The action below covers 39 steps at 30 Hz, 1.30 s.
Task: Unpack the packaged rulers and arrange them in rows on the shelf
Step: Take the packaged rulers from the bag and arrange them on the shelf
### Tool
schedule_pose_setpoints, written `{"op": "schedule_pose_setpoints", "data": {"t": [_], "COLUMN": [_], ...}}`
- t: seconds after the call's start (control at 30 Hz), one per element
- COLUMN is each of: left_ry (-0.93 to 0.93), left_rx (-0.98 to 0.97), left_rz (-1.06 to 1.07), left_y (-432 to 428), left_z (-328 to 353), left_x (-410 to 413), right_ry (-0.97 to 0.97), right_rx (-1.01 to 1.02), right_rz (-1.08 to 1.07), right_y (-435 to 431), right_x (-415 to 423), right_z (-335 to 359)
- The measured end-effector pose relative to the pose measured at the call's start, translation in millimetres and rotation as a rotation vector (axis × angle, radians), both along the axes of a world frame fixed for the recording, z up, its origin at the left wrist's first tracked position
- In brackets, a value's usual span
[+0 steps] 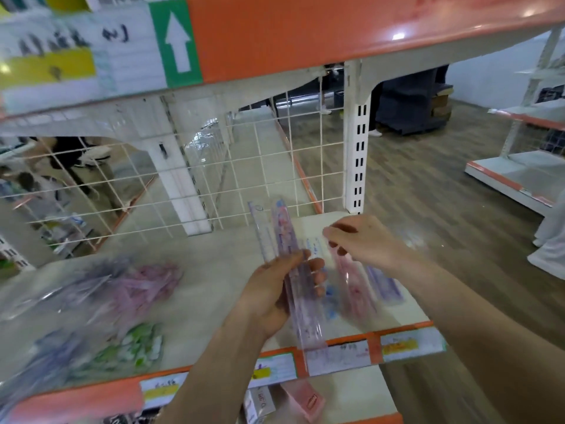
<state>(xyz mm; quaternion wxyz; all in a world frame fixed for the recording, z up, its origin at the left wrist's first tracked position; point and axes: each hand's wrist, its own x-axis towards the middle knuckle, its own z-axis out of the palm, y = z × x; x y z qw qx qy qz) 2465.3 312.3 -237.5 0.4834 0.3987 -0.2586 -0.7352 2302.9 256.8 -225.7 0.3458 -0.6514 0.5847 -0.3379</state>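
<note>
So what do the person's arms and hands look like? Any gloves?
No gloves. The left hand and right hand are bare. The left arm and right arm are bare too, with no sleeves in view. No watch, ring or bracelet shows.

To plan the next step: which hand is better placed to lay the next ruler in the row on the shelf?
The right hand, probably. It is directly over the laid rulers on the shelf, while the left hand grips the ruler bundle and serves as the supply.

Shop aisle vibe: wood-look floor (428, 194), white wall (495, 71) at the back, white wire grid (195, 185), an orange-trimmed shelving unit (516, 175) off right.
</note>
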Motion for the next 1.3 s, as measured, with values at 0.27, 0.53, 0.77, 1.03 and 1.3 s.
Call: {"op": "schedule_pose_setpoints", "data": {"t": [0.27,0.53,0.77,1.03,1.3], "left_ry": [-0.085,-0.080,-0.115,-0.134,-0.024], "left_rx": [-0.048,-0.069,0.011,0.044,0.037], "left_rz": [0.038,0.067,0.054,0.032,-0.028], "left_y": [5.0,0.2,-3.7,-8.6,-4.2], "left_z": [3.1,3.2,1.4,-6.2,1.4], "left_x": [15.7,5.4,-11.6,-13.2,-9.7], "right_ry": [-0.198,-0.348,-0.288,0.143,0.519], "right_rx": [0.103,0.272,0.197,0.160,0.086], "right_rz": [0.215,0.194,-0.126,-0.117,-0.156], "right_y": [12.6,16.8,-11.5,-29.8,-31.2], "right_x": [37.4,17.8,-51.4,-59.7,-62.8], "right_z": [18.3,17.1,11.2,-22.9,-32.6]}}
